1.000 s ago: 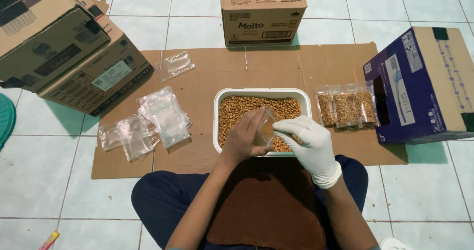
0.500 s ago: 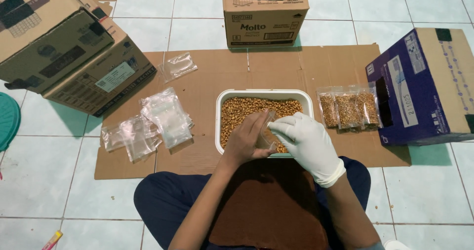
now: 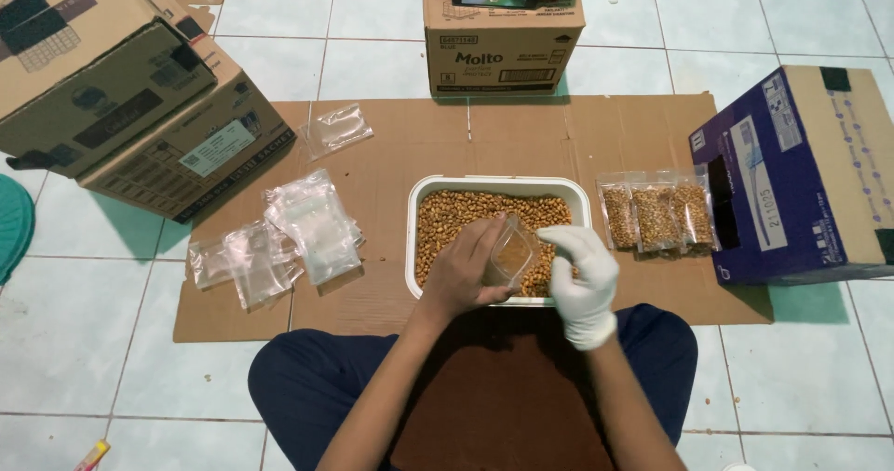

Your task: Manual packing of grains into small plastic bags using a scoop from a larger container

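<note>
Since a second ago the gloved right hand (image 3: 582,280) has been pulled back a bit from the small clear bag (image 3: 510,252), which is kept pinched in the bare left hand (image 3: 466,271), mouth open over the white tub (image 3: 498,185) of brown kernels. Right fingers are bunched and half curled, though whether kernels are held can't be told. Probably best if the bag is kept low over the tub so spills land back in, then laid with the filled packets (image 3: 656,215) farther right.

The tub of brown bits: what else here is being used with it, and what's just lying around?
In use: tub, small clear bag, bare left hand, gloved right hand, filled bags, empty bags.

Lying about: brown boxes, blue box, middle box.
</note>
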